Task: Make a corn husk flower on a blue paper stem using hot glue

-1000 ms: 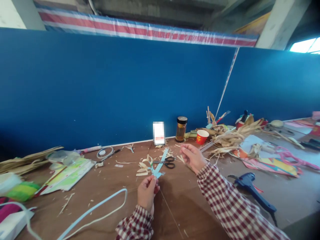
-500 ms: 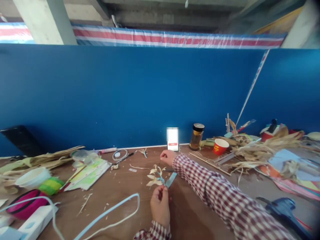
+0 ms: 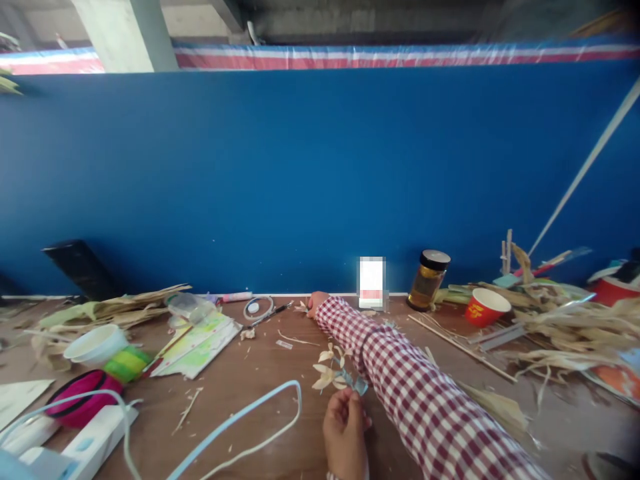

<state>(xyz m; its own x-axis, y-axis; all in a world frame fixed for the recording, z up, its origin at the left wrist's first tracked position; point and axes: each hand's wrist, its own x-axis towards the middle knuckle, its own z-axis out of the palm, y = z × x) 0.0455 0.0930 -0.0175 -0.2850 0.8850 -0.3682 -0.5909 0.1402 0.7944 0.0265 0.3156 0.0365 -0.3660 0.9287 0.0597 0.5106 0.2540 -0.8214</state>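
Note:
My left hand (image 3: 346,427) pinches the stem of a handmade flower sprig (image 3: 331,375). It has pale husk-like petals, and a strip of blue tape (image 3: 360,385) hangs at its stem. Stretched out to the back of the table, my right hand (image 3: 318,304) has its fingers closed at a smaller pale sprig (image 3: 302,307), which shows in part beside the fingertips. The fingertips themselves are partly hidden. A black thin tool (image 3: 273,313) lies just left of that sprig.
On the brown table, a jar of amber liquid (image 3: 429,280), a red paper cup (image 3: 487,307) and dried husks (image 3: 565,333) stand or lie right. Left are a white bowl (image 3: 95,345), a pink pouch (image 3: 85,399) and a power strip (image 3: 100,440). A pale blue cable (image 3: 235,417) loops in front.
My right hand has moved forward and left to the small sprig by the wall. My left hand still holds the flower sprig. The view has shifted to the left.

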